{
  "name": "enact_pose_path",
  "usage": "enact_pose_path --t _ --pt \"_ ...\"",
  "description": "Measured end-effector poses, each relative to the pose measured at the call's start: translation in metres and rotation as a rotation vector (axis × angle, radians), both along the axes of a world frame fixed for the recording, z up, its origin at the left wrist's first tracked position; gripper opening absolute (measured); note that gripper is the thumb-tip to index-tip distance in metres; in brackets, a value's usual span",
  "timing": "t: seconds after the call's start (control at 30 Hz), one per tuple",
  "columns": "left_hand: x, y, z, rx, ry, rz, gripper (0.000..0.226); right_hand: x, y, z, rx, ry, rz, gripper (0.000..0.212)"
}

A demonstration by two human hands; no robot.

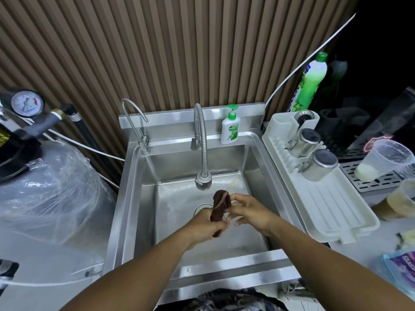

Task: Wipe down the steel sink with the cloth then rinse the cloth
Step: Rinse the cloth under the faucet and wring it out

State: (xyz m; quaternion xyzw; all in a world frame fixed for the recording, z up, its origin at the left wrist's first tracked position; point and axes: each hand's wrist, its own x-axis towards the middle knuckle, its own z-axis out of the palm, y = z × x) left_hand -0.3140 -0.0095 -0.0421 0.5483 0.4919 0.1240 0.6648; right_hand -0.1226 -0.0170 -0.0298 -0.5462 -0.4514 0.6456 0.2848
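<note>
Over the steel sink [143,198], cloth [221,207] tight within left fingers [219,225]; right fingers [238,197] half behind it, grip unclear.

The cloth [221,205] is dark brown and twisted into a tight rope, with a paler streak along one fold. It stands tilted above the middle of the steel sink [179,160], clear of the floor. The left hand [207,223] grips its lower end, and the right hand [249,212] appears to pinch its upper part. The sink is a deep rectangular basin with a flat rim. Its round drain is partly hidden behind the cloth.
</note>
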Motion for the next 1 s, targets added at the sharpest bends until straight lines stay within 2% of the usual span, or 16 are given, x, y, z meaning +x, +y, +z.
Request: enact_pose_path --t 0.17,0.33,0.5,0.6,0.67,0.77,0.9,1.0 --pt "0.01 -0.003 0.013 0.013 -0.02 -0.052 0.002 -0.005 -0.005 0.006 0.014 0.189 -0.067 0.034" --pt "0.011 -0.002 0.017 0.007 0.013 -0.098 0.01 -0.01 -0.006 0.009 0.016 0.294 -0.156 0.028" --pt "0.01 -0.003 0.008 0.138 -0.029 0.052 0.042 -0.008 -0.002 0.007 0.082 0.213 -0.286 0.028" --pt "0.01 -0.001 0.008 0.304 -0.033 0.249 0.042 -0.007 -0.003 0.009 0.111 0.15 -0.332 0.028" --pt "0.012 0.002 0.014 0.344 -0.048 0.272 0.042 -0.007 -0.004 0.008 0.115 0.137 -0.323 0.029" --pt "0.013 0.005 0.023 0.323 -0.103 0.265 0.035 -0.007 -0.005 0.008 0.119 0.134 -0.311 0.029" --pt "0.013 0.006 0.022 0.281 -0.13 0.351 0.013 -0.002 -0.004 0.007 0.144 0.084 -0.23 0.031" --pt "0.012 0.008 0.02 0.253 -0.119 0.437 0.016 -0.003 -0.005 0.006 0.195 0.007 -0.228 0.029"
